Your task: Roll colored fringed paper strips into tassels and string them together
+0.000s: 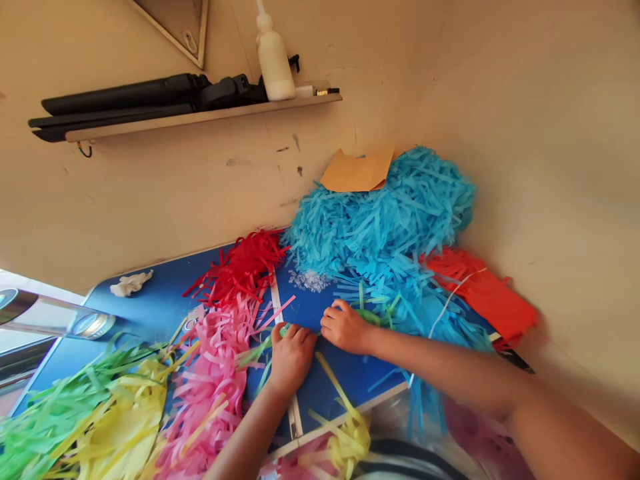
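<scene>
My left hand [291,358] is closed over the blue tabletop, its fingers wrapped on a green paper fringe [256,355] whose strips stick out to its left. Just beside it my right hand [346,327] is closed too, fingers curled in, with green strips [377,312] showing behind it. A short green piece seems to run between the two hands, but the fingers mostly hide it. Small clear bits [310,280] lie in a pile beyond the hands. Left of my left hand, a heap of pink paper fringe [213,367] spreads along the table.
Red fringe [245,263], a large blue fringe heap [380,213] with an orange paper piece [359,171], and orange-red paper [483,293] line the back. Green [55,407] and yellow fringe [117,420] lie at left. Above, a wall shelf [200,119] holds a white bottle [275,60].
</scene>
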`<state>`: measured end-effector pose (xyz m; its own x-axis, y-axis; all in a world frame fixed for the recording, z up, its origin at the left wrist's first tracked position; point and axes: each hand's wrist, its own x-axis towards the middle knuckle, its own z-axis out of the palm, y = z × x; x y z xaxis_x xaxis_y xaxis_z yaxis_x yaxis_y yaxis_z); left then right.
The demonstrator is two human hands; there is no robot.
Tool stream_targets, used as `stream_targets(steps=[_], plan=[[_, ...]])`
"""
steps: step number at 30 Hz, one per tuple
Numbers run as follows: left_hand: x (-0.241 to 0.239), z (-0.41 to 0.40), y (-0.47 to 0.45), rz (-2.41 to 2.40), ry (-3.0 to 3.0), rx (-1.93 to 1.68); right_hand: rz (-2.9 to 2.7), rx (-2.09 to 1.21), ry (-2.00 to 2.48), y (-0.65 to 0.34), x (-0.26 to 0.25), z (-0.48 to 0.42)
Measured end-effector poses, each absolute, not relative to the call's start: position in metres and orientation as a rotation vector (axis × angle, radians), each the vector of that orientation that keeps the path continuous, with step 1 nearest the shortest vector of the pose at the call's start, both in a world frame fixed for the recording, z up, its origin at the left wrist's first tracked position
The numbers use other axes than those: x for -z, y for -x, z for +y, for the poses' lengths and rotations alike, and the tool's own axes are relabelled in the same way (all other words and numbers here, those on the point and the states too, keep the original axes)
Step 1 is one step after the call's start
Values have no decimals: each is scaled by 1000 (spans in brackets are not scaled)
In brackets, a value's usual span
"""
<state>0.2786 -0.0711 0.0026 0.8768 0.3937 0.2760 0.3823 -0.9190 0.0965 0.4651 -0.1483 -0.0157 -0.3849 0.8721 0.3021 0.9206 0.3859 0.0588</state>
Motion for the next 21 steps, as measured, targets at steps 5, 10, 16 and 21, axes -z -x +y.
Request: stream_targets(steps=[5, 10, 16, 21], plan=[[4, -67, -259, 669, -2915, -443, -2343, 187, 1649, -489, 17, -165], [16, -59, -253, 804, -2680, -486, -2033, -258, 1810, -504, 21, -163], [22, -53, -255, 875, -2599, -456, -1926, -409, 1893, -512, 24, -159], [16, -54, -261, 939, -2622, -380, -1884, -486, 2007, -508, 16, -157]])
